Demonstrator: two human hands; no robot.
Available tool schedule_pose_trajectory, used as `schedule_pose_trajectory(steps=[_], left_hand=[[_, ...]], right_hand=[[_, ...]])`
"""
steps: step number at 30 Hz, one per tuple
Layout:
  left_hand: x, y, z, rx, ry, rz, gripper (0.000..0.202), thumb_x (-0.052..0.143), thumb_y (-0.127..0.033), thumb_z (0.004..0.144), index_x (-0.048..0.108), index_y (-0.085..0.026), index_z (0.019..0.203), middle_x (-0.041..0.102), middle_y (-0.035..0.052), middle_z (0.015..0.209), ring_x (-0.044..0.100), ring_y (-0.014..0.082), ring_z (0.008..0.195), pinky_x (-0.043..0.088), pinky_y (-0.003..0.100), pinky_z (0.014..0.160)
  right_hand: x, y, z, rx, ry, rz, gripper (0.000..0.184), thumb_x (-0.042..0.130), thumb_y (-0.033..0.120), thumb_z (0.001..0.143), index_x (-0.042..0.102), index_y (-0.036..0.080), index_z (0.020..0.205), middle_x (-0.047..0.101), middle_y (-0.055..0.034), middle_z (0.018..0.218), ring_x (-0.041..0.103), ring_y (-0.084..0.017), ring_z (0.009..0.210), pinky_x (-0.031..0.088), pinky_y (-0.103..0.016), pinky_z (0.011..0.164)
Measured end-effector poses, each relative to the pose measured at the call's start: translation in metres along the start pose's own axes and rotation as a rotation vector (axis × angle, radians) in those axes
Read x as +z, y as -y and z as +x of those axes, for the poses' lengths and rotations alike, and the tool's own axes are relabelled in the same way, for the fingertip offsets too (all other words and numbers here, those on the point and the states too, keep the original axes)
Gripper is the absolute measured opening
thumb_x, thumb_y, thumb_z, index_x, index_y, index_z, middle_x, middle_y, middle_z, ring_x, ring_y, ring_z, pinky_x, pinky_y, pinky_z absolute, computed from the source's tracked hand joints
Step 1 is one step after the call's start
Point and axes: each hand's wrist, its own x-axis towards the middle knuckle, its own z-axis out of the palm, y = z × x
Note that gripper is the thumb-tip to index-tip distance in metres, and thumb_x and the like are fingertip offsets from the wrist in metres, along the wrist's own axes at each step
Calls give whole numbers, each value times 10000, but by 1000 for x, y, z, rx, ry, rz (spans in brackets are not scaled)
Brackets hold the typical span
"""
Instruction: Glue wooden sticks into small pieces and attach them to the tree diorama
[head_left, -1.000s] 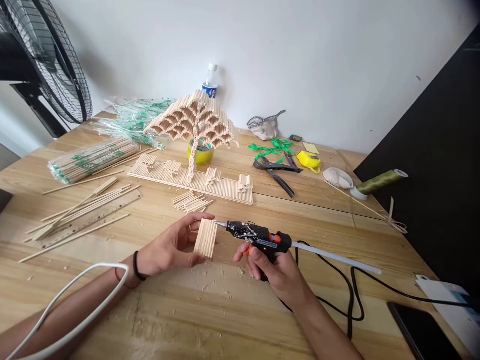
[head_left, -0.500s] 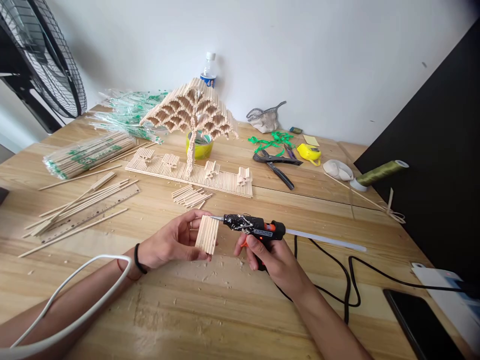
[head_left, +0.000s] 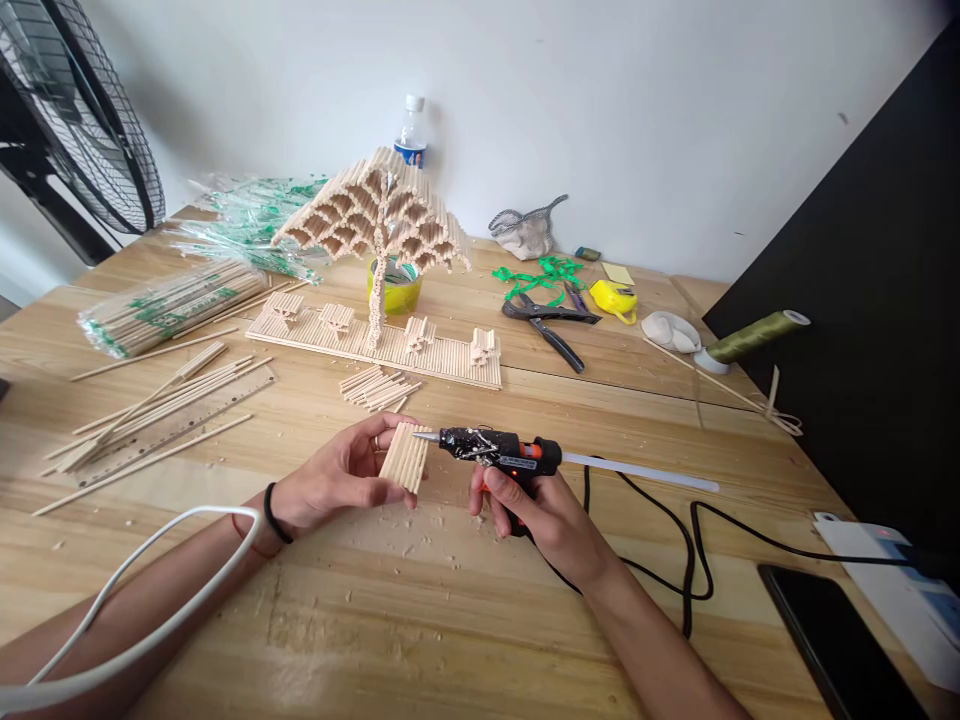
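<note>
My left hand point(head_left: 351, 467) grips a small panel of joined wooden sticks point(head_left: 403, 462) by its left side and lower edge. Around the handle of a black hot glue gun point(head_left: 491, 450) my right hand point(head_left: 536, 510) is closed, with fingers at the orange trigger. The gun's metal nozzle points left and lies over the panel's upper part; whether it touches cannot be made out. A white glue stick point(head_left: 645, 473) juts from the gun's rear. Behind my hands lie short cut sticks point(head_left: 377, 388), and beyond them a stick-built tree point(head_left: 379, 240) stands on a slatted base point(head_left: 442, 366).
At left are long sticks point(head_left: 157, 400), a clear ruler point(head_left: 180, 425) and bagged sticks point(head_left: 176, 300). Pliers point(head_left: 551, 330), a yellow tape measure point(head_left: 615, 298) and a thread spool point(head_left: 757, 340) sit at back right. A black cable point(head_left: 694, 540) runs past a phone point(head_left: 832, 635).
The nozzle has shifted from the panel's right edge further over its face. The panel has tilted slightly in my left hand. The whole view has moved a little.
</note>
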Motion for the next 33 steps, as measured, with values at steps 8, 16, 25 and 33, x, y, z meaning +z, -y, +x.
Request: schedule_pose_trajectory(steps=[8, 16, 25, 33], left_hand=[[3, 0, 1, 30, -40, 9, 478, 859, -176, 770, 633, -174, 1192, 701, 34, 907, 670, 145, 764, 539, 264, 714], [5, 0, -1, 30, -110, 37, 487, 874, -220, 734, 668, -173, 1173, 678, 24, 895, 605, 122, 750, 462, 234, 670], [7, -1, -1, 59, -149, 82, 472, 863, -280, 749, 667, -166, 1162, 661, 21, 867, 577, 125, 718, 438, 240, 635], [7, -1, -1, 60, -154, 101, 464, 881, -310, 751, 690, -180, 1154, 652, 10, 890, 554, 120, 739, 424, 234, 650]], right_hand=[[1, 2, -1, -21, 23, 0, 507, 616, 664, 963, 646, 191, 784, 666, -34, 718, 509, -125, 525, 424, -283, 531], [1, 4, -4, -5, 39, 20, 518, 631, 673, 950, 647, 187, 771, 667, -39, 724, 505, -122, 526, 411, -286, 527], [0, 5, -8, 4, 68, 70, 510, 661, 687, 920, 660, 192, 799, 648, -32, 686, 490, -130, 522, 389, -293, 514], [1, 5, -4, -15, 26, 40, 527, 644, 693, 930, 637, 193, 765, 644, -30, 690, 502, -125, 524, 399, -285, 516]])
